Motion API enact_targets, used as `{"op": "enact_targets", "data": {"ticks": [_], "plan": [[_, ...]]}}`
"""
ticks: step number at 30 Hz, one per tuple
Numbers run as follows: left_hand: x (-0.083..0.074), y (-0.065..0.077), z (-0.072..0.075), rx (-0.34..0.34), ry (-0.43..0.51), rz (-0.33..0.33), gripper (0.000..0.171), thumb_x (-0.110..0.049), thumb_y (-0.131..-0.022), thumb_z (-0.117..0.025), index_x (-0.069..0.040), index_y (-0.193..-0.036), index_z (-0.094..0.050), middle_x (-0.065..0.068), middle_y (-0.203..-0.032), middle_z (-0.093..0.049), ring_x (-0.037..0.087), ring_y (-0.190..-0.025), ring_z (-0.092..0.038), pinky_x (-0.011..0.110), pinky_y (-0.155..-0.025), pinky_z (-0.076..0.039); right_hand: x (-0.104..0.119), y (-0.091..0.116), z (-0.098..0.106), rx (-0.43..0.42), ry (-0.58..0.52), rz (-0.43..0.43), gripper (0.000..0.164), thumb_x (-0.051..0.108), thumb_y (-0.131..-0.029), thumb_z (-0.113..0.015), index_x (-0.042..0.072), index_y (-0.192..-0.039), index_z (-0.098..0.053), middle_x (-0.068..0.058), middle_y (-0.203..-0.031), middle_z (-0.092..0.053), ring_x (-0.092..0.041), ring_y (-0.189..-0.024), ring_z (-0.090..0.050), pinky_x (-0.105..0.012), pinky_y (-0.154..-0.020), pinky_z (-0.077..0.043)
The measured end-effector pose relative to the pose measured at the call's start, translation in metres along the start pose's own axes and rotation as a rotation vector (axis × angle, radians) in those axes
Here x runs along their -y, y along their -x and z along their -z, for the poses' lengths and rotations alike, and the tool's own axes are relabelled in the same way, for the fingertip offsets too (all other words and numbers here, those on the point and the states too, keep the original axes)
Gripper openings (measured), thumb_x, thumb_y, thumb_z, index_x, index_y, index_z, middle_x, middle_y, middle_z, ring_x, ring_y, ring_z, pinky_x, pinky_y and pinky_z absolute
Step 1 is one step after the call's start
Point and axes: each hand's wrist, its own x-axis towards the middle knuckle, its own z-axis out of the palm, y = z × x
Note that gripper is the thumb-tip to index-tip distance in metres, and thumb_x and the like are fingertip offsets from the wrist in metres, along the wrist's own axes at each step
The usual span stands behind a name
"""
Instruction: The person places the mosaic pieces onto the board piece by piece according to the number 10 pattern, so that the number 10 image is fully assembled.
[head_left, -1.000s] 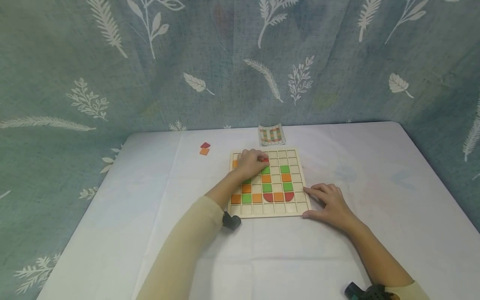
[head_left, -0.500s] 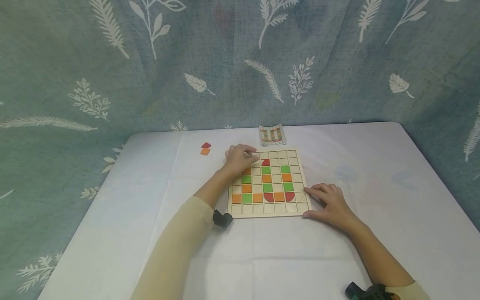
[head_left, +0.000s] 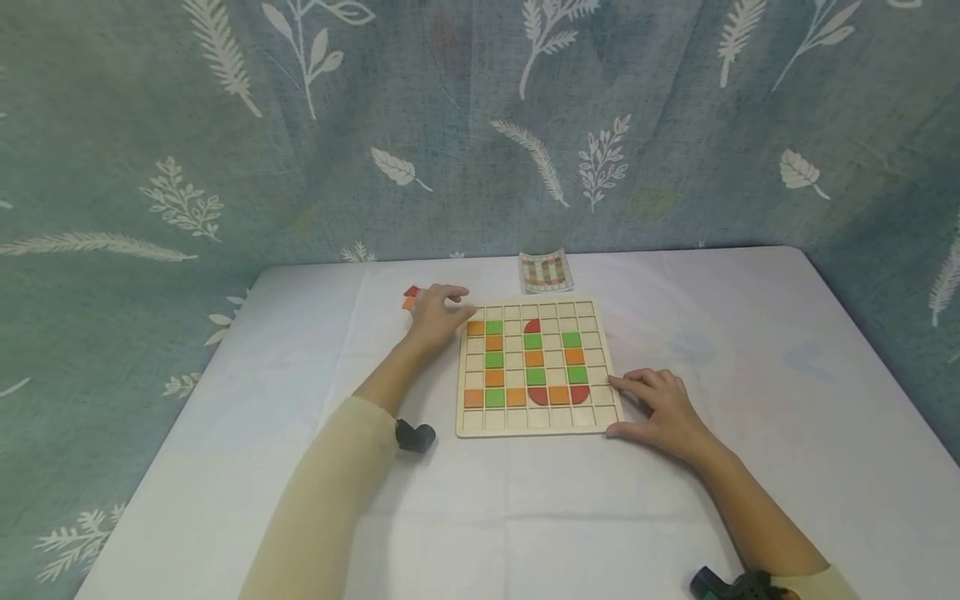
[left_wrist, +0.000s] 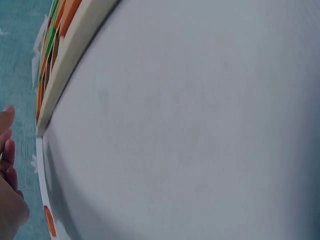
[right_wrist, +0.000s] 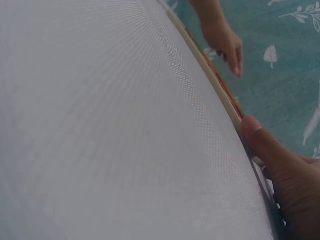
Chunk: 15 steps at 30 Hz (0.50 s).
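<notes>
A wooden grid board [head_left: 527, 421] lies on the table, bearing orange and green square tiles and several red rounded tiles. Just off its far left corner is my left hand [head_left: 435, 321], thumb and fingers apart, with nothing seen between them. That hand partly covers an orange tile [head_left: 407, 303] and a red tile [head_left: 412, 291] on the cloth. The left wrist view catches the hand [left_wrist: 10, 200] at its left edge, beside the orange tile [left_wrist: 49, 221]. My right hand [head_left: 660, 412] touches the board's near right side, its thumb at the corner; the right wrist view shows the thumb [right_wrist: 265, 142] against the edge.
Behind the board, at the table's far edge, lies a card [head_left: 546, 272] printed with a coloured grid pattern. White cloth [head_left: 570, 508] covers the table. A blue-green curtain with white leaf prints [head_left: 465, 142] hangs behind it.
My left hand has moved left from over the board's red tile, past its far left corner, toward the two loose tiles. The right hand stays at the board's edge.
</notes>
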Motion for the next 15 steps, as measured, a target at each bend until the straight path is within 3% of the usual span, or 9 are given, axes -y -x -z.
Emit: {"op": "enact_targets", "data": {"ticks": [15], "plan": [[0.031,0.006,0.031,-0.164,-0.065,0.086,0.039,-0.028,-0.087,-0.067,-0.009,-0.121,-0.061,0.014,-0.113,-0.058,0.033,-0.11,-0.039,0.051,-0.096,-0.021,0.001,0.001,-0.002,0.008,0.0,-0.009,0.072,0.038,-0.058,-0.086,0.009,-0.121,-0.064,-0.008,-0.109,-0.059,-0.023,-0.095,-0.045,-0.041,-0.082,-0.03]]}}
